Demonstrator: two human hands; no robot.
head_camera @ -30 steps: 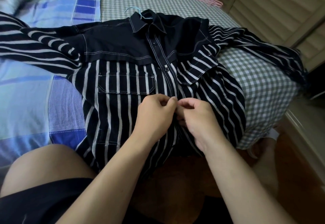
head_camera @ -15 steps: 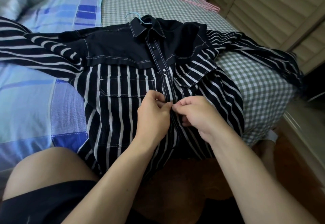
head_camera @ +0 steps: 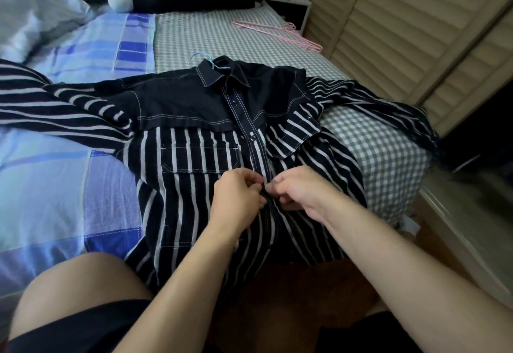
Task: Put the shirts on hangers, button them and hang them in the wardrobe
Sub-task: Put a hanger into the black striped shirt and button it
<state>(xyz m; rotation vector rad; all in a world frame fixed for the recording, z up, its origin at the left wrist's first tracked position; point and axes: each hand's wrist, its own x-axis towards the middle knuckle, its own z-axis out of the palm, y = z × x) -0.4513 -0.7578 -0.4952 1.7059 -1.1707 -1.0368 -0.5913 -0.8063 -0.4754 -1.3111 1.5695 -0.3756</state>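
- While both my hands sit at the placket, the shirt [head_camera: 194, 186] lies front-up across the bed [head_camera: 55, 200], collar away from me, hem hanging over the near edge.
- Left hand [head_camera: 236, 194]: fingers curled, fingertips pinching the left placket edge, just below the chest pocket.
- Right hand [head_camera: 299, 191]: fingers curled, thumb and forefinger pinching the right placket edge. Fingertips of both hands meet at the same spot.
- Can't tell if a button sits between the fingertips; they cover it.
- Two buttons above my hands look fastened: one [head_camera: 234, 102] on the dark yoke, one [head_camera: 253, 138] where the stripes start.
- Blue hanger [head_camera: 204, 60]: hook pokes out of the collar, rest hidden inside the shirt.
- Left sleeve stretches out over the blue quilt; right sleeve drapes over the checked sheet [head_camera: 374, 144] toward the louvred doors [head_camera: 402, 33].
- Pink hangers [head_camera: 280, 33] lie on the checked sheet at the far right edge of the bed, well apart from the shirt.
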